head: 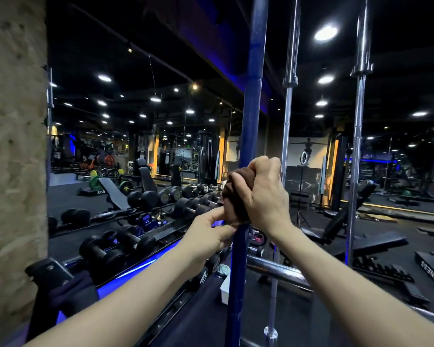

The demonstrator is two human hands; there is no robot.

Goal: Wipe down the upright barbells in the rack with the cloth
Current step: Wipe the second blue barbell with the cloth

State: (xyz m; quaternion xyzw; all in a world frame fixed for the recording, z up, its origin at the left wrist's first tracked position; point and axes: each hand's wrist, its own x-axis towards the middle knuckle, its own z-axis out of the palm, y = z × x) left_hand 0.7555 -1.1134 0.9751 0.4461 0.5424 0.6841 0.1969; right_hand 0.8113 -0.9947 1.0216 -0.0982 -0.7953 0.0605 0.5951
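Observation:
A blue upright barbell (252,101) stands right in front of me, running from the floor past the top of the view. A dark brown cloth (236,196) is wrapped round it at chest height. My right hand (262,194) grips the cloth and the bar inside it. Just below and to the left, my left hand (211,231) pinches the cloth's lower edge against the bar. Two chrome upright barbells stand to the right, one (287,116) close behind my right hand, the other (358,136) farther right.
A rough stone pillar (13,146) fills the left side. Dumbbell racks (140,236) run along a mirror wall behind my left arm. A chrome horizontal rail (278,271) crosses low behind the blue bar. Benches (343,221) and black mats lie on the right.

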